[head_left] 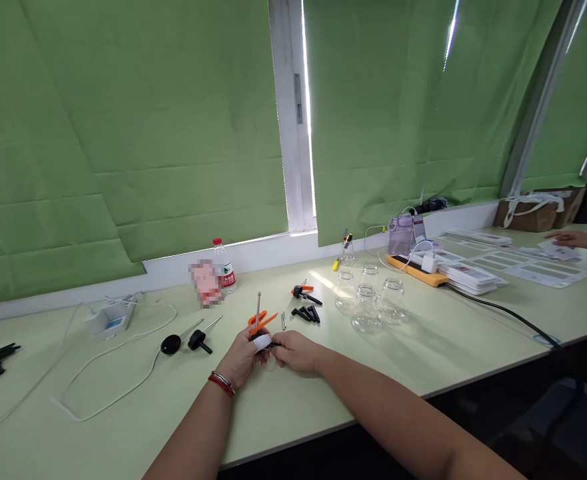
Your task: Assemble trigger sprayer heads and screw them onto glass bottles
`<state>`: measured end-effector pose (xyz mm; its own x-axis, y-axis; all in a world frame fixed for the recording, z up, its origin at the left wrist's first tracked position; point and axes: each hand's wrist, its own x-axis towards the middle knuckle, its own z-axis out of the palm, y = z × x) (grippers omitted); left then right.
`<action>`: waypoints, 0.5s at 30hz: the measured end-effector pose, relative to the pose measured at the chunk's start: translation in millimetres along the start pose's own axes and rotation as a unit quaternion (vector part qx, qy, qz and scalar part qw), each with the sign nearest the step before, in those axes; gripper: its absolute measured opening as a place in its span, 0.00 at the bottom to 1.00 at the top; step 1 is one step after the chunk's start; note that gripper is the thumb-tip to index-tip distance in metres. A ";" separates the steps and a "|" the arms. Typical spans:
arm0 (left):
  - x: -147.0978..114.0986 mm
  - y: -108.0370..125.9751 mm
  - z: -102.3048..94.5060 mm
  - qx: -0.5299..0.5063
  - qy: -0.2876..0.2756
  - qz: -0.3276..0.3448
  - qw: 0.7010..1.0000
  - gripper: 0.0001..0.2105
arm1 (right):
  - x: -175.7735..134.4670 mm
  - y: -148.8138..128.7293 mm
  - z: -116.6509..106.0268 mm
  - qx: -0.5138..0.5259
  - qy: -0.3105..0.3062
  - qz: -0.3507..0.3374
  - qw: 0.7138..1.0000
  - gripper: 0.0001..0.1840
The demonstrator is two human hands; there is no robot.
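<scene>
My left hand (243,357), with a white wrap on the thumb, is closed around a black-and-orange part with a metal rod (258,307) standing up from it. Its orange piece (264,323) sticks out above the fingers. Right beside it, my right hand (293,350) has its fingers pinched on a small black piece (273,345) of the same part; the fingers hide most of the contact. Just beyond the hands lie small metal pins (284,321), several black handle pieces (307,313) and another black-and-orange part (304,291).
Several glass jars (366,310) stand to the right, near an orange power strip (416,270) and paper stacks (468,277). Left are black parts with rods (200,340), a white cable (118,403) and a water bottle (226,270). Another person's hand (573,240) rests far right.
</scene>
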<state>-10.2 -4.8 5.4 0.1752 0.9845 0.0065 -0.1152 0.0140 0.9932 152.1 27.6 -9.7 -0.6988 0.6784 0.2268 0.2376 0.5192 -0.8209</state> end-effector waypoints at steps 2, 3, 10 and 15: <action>-1.1 1.6 0.4 -0.003 -0.002 0.005 1.000 0.14 | 1.1 0.9 -0.6 0.018 -0.005 0.015 1.000 0.10; -1.7 2.3 0.3 -0.006 -0.004 0.007 1.000 0.15 | 1.7 1.5 -1.1 0.029 -0.007 0.023 0.999 0.10; -0.7 0.1 -2.4 -0.047 -0.015 -0.016 0.999 0.14 | 2.7 6.4 -3.8 0.047 -0.009 0.019 0.999 0.08; 2.6 -3.2 -3.0 -0.059 0.016 -0.033 0.998 0.14 | 2.5 9.3 -5.2 0.020 -0.025 0.033 0.999 0.09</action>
<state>-12.3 -1.7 1.9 0.1547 0.9858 -0.0648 -0.2195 0.0983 0.9707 156.1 36.8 -14.1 -0.7162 0.6825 0.1461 0.2573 0.4528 -0.8537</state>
